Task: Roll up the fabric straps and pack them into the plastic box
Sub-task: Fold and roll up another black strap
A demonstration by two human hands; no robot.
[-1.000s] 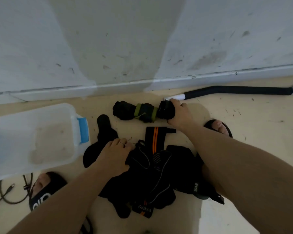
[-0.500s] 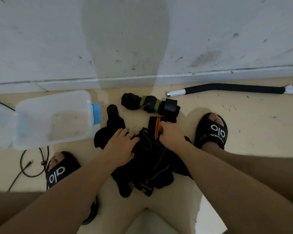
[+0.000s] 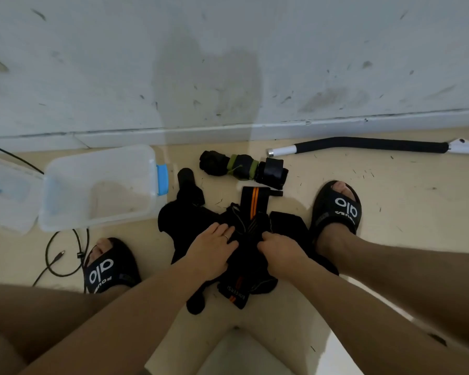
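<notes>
Both hands are set on the pile of black straps (image 3: 244, 247) that lies on the floor (image 3: 390, 212) between the two sandalled feet. The right hand (image 3: 280, 254) is curled, and its fingers appear to pinch a fold at the middle of the pile; exactly what is pinched is hidden by the knuckles. The left hand (image 3: 214, 251) is laid flat on the cloth just beside it, fingers straight and pressing, with a ring visible on one finger.

From the right hand's pinch, the orange-striped strap (image 3: 252, 201) runs straight away from the body toward the wall, so its long axis points forward, and its free end lies ahead of both hands. A roll would probably have to be started from that far end or from the pinched end; the right hand is judged the nearer to it.

Further out, three rolled bundles (image 3: 241, 167) are lined up in a row near the wall's foot, not yet packed. The clear plastic box (image 3: 98, 185) sits open to the left of the pile, beyond the left hand, its blue latch (image 3: 162, 179) turned toward the straps; nothing can be made out inside it. The left hand is the nearer to the box.
</notes>
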